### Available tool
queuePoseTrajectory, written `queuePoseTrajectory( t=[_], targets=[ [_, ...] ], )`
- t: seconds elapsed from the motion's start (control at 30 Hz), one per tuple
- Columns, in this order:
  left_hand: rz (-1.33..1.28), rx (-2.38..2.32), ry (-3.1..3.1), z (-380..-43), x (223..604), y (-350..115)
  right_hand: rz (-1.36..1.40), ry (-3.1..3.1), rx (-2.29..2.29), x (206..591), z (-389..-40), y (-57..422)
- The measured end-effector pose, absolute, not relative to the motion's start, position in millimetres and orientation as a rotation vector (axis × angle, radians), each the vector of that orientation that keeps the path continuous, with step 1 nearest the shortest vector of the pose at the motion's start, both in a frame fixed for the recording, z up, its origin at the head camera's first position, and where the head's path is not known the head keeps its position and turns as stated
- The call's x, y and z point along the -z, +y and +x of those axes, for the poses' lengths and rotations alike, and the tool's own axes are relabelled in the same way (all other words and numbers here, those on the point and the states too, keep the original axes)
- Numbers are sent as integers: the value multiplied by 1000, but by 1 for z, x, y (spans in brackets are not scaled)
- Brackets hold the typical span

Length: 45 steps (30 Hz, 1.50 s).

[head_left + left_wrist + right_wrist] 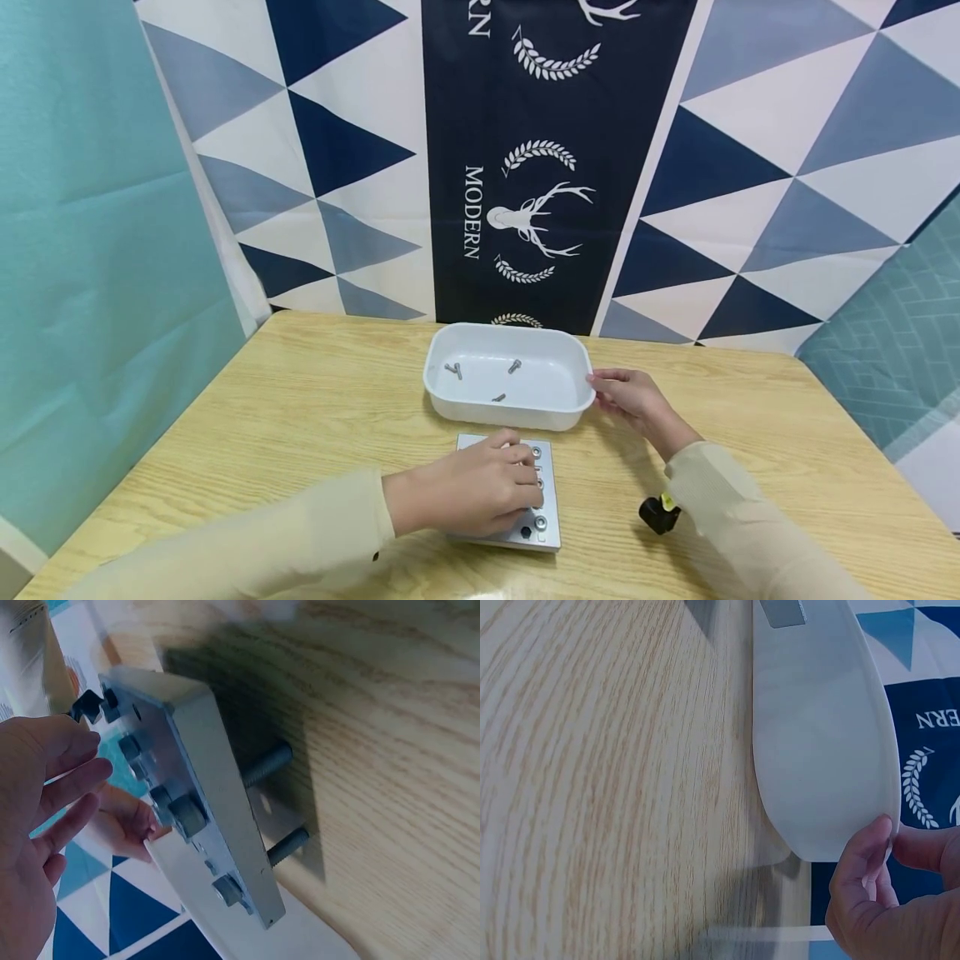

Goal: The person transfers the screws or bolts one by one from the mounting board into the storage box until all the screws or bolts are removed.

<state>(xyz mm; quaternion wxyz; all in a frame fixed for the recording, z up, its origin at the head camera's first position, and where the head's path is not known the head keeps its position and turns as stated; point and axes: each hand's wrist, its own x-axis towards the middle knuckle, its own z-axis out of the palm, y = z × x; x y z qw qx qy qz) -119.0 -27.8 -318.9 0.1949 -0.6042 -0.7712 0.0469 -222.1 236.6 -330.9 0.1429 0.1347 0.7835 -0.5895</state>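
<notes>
Two bare hands work over a wooden table (330, 400). One long white tray (551, 385) lies beyond the metal plate, its long axis running from left to right, the right end tilted slightly toward the person. That end meets the right hand (633, 396), which pinches the rim between thumb and fingers, so the tray stretches away to the hand's left. Small screws (514, 366) lie inside it, pointing different ways.

The metal plate (551, 492) sits on the tray's near side, directly below the left hand (487, 492); its right edge runs toward the tray, but the hand covers too much to tell its long axis. The left fingers are loosely bent and hold nothing, just above the bolt heads (187, 814). Two threaded shanks (270, 763) point down from the plate's underside.
</notes>
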Motion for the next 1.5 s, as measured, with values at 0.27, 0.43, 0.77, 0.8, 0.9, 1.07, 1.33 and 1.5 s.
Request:
queuePoseTrajectory(
  t=[0.27, 0.43, 0.77, 0.8, 0.9, 1.07, 1.33, 1.5],
  targets=[
    [-1729, -164, -2130, -115, 321, -28, 401, 2252, 1712, 331, -223, 237],
    [-1742, -178, -2112, -112, 321, -27, 401, 2251, 1708, 331, -223, 237],
    [-1756, -202, -2109, -107, 326, -25, 392, 2246, 1723, 330, -223, 237],
    [-1757, -202, -2103, -107, 326, -25, 385, 2240, 1734, 330, -223, 237],
    [-1760, -209, -2083, -106, 326, -23, 368, 2223, 1761, 330, -222, 237],
    [-1745, -223, -2075, -104, 327, -22, 372, 2218, 1764, 330, -222, 237],
    [-1743, -190, -2066, -105, 329, -22, 376, 2224, 1750, 329, -221, 236],
    [-1742, -163, -2071, -105, 330, -22, 384, 2208, 1763, 331, -222, 237]
  ],
)
